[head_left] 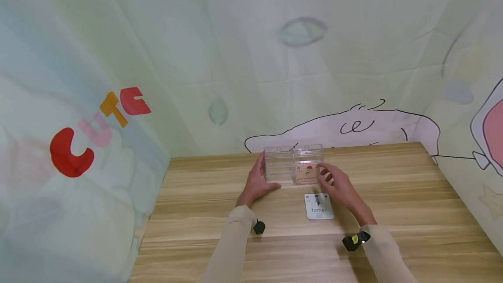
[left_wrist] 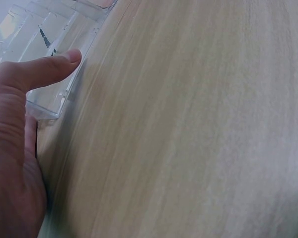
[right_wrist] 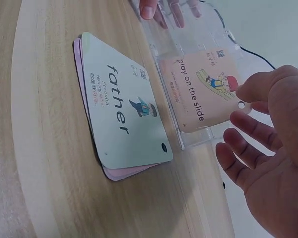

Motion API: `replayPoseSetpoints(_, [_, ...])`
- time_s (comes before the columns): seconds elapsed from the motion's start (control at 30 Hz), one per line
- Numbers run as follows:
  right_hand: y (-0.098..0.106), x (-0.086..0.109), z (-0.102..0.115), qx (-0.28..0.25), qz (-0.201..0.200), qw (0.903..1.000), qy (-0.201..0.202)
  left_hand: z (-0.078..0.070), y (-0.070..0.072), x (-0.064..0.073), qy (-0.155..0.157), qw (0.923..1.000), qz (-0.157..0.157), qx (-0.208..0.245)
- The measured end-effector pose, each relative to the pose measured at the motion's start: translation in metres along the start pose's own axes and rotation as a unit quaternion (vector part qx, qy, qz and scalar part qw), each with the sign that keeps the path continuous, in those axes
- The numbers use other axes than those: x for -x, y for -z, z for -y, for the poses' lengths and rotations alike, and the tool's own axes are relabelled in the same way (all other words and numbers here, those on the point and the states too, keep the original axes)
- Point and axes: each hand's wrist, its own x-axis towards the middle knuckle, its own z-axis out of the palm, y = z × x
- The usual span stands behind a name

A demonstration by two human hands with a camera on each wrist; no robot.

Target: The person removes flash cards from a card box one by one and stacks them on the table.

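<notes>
Technician: State of the fingers?
Reader: The left hand [head_left: 258,182] grips the clear plastic card holder [head_left: 280,165] at its left side, thumb along the front edge. The fingers of the right hand [head_left: 339,184] are partly curled and slightly spread. One tip meets the edge of the "play on the slide" card [right_wrist: 201,89] beside the punched hole; I cannot tell whether it is pinched.
Technician: Position of that card and holder?
Reader: The holder stands below and right of centre in the head view. The card sits in the front of its right-hand section.
Technician: Surroundings?
Reader: A card stack topped by "father" [head_left: 319,206] lies just below the holder, on the wood-grain bench [head_left: 188,213]. A printed backdrop [head_left: 243,56] fills the upper frame.
</notes>
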Motion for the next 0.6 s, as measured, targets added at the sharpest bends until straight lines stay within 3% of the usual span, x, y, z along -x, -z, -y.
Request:
replayPoseSetpoints(0.2, [-0.0016, -0.0008, -0.0009, -0.002, 0.001, 0.9999, -0.016, 0.0004, -0.0003, 0.0004, 0.000, 1.0000, 0.001, 0.002])
replayPoseSetpoints(0.6, [-0.0017, -0.0013, -0.0015, 0.000, -0.005, 1.0000, -0.004, -0.0007, 0.0005, 0.0013, 0.002, 1.0000, 0.001, 0.002])
